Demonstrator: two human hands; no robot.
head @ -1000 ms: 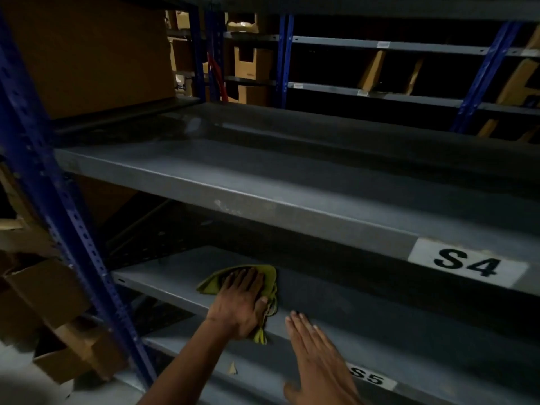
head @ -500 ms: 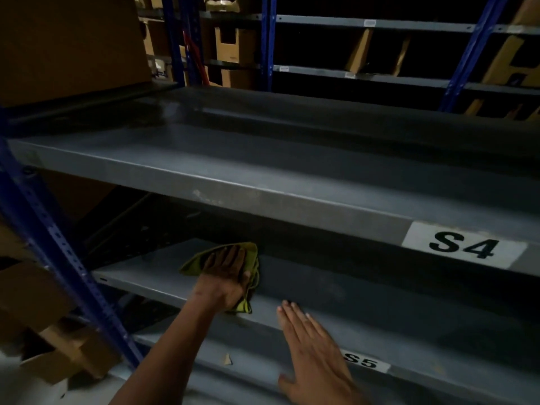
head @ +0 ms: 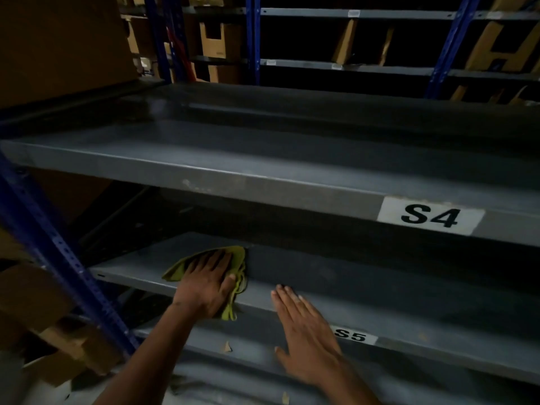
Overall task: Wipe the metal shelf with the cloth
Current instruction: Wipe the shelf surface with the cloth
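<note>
Dim storeroom: blue perforated steel uprights (head: 62,252), brown cardboard boxes (head: 217,39) behind, two grey sheet-metal shelves up front with white labels, S4 (head: 429,216) on the upper and S5 (head: 350,336) on the lower metal shelf (head: 365,285). One yellow-green cloth (head: 233,255), crumpled and soft, lies near the lower shelf's left front, partly draped over the edge. Left hand (head: 206,283) presses flat on it, fingers (head: 204,261) straight; right hand (head: 306,331) rests flat on the shelf's front lip just beside, fingers extended, holding nothing.

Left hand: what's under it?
The yellow-green cloth, pressed flat onto the grey S5 shelf by the left hand. Cloth edges show around the fingers; its middle and the shelf beneath are covered.
</note>
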